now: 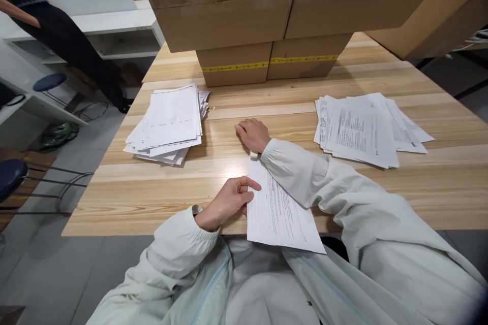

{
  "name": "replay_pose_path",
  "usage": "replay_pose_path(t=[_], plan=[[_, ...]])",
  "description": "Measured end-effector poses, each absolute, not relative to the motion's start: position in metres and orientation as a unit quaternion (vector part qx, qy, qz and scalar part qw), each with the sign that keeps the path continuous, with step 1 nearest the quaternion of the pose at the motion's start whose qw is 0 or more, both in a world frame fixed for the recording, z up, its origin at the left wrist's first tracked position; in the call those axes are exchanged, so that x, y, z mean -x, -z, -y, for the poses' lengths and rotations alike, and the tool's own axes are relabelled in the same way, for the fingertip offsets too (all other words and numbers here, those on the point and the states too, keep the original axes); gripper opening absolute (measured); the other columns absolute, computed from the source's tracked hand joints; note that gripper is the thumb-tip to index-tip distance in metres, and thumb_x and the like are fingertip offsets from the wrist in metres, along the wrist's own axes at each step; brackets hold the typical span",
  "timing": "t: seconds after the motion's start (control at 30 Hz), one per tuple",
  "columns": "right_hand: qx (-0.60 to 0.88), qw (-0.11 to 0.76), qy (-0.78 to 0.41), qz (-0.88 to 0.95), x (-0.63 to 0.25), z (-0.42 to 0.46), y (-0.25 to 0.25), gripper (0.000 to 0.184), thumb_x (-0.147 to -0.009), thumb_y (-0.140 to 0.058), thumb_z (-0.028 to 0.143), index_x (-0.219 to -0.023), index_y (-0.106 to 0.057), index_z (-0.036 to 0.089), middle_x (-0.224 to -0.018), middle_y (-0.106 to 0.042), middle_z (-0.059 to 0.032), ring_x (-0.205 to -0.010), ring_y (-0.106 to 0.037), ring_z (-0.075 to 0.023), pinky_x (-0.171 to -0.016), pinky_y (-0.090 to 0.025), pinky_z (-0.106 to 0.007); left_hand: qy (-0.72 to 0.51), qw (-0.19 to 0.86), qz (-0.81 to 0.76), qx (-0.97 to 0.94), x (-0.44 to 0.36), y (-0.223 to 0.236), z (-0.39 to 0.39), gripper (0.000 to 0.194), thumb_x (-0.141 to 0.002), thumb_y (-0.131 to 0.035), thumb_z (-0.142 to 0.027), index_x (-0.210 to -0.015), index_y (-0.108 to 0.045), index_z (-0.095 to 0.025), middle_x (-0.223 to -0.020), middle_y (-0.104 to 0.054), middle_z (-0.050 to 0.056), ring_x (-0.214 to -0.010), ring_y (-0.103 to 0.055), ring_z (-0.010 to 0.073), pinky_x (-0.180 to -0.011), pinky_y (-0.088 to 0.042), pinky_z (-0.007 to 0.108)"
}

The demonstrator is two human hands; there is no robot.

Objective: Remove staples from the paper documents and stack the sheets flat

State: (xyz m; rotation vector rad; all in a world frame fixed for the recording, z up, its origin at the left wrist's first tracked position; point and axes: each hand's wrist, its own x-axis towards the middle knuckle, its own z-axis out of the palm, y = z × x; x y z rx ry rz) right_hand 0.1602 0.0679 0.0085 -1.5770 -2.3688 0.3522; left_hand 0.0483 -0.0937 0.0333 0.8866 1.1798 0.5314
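Printed sheets of paper [280, 213] lie in front of me, their lower end reaching past the table's near edge. My left hand [231, 198] grips their left edge between the thumb and fingers, with the index finger lying on top. At the far end of the sheets, my right hand [253, 134] is closed, knuckles up, over a small white object [253, 155]. Only one end of that object shows, at the paper's top edge; my fingers hide the rest. My right forearm crosses over the right side of the sheets.
A loose paper stack [171, 117] lies on the left of the wooden table [125, 198], and a fanned printed stack [358, 129] on the right. Cardboard boxes [236, 5] stand stacked at the back. Beyond the table's left side are a standing person [72, 30] and a blue stool [11, 177].
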Motion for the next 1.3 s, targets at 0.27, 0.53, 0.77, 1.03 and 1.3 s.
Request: replay_pose_path(t=[0.27,0.53,0.77,1.03,1.3], plan=[[0.540,0.156,-0.087,0.823,-0.159,-0.063,-0.002,0.039,-0.104,-0.035,0.033,-0.098,-0.069,0.016,-0.108,-0.072,-0.0116,-0.106,-0.058,-0.0255,-0.087,-0.035,-0.037,-0.235,0.712,-0.528,-0.399,-0.047,-0.036,0.092,0.020,-0.069,-0.057,-0.012,-0.088,-0.065,-0.014,-0.050,-0.042,-0.010,-0.042,-0.039,0.0045,-0.041,-0.027,0.016],[0.519,0.208,-0.091,0.824,-0.163,-0.062,-0.012,0.042,-0.104,-0.029,0.033,-0.123,-0.062,0.016,-0.120,-0.069,-0.0113,-0.110,-0.057,-0.0273,-0.092,-0.035,-0.041,-0.250,0.709,-0.522,-0.403,-0.046,-0.034,0.096,0.019,-0.071,-0.061,-0.016,-0.088,-0.066,-0.012,-0.054,-0.045,-0.008,-0.045,-0.041,0.0052,-0.044,-0.030,0.018],[0.434,0.332,-0.084,0.833,-0.245,0.008,-0.055,0.037,-0.098,-0.043,0.039,-0.115,-0.068,0.017,-0.114,-0.071,-0.0128,-0.110,-0.061,-0.0291,-0.098,-0.044,-0.045,-0.310,0.618,-0.536,-0.485,-0.010,-0.031,0.152,0.015,-0.086,-0.060,-0.030,-0.088,-0.066,-0.017,-0.059,-0.045,-0.005,-0.050,-0.043,0.0075,-0.049,-0.033,0.021],[0.415,0.230,-0.599,0.645,-0.300,0.122,-0.040,0.053,-0.090,-0.052,0.061,-0.126,-0.065,0.024,-0.113,-0.073,-0.0096,-0.100,-0.071,-0.0264,-0.079,-0.058,-0.038,-0.387,0.364,-0.482,-0.696,-0.007,-0.043,0.165,0.021,-0.093,-0.049,-0.015,-0.089,-0.069,-0.021,-0.067,-0.065,-0.001,-0.051,-0.048,0.0085,-0.050,-0.037,0.022],[0.686,0.471,-0.314,0.457,-0.357,0.075,-0.015,0.028,-0.073,-0.074,0.055,-0.081,-0.072,0.028,-0.091,-0.076,-0.0105,-0.079,-0.069,-0.0292,-0.064,-0.052,-0.044,-0.415,0.353,-0.517,-0.661,-0.018,-0.068,0.125,0.023,-0.093,-0.054,-0.025,-0.109,-0.070,-0.027,-0.110,-0.073,0.005,-0.100,-0.070,0.0189,-0.082,-0.056,0.028]])
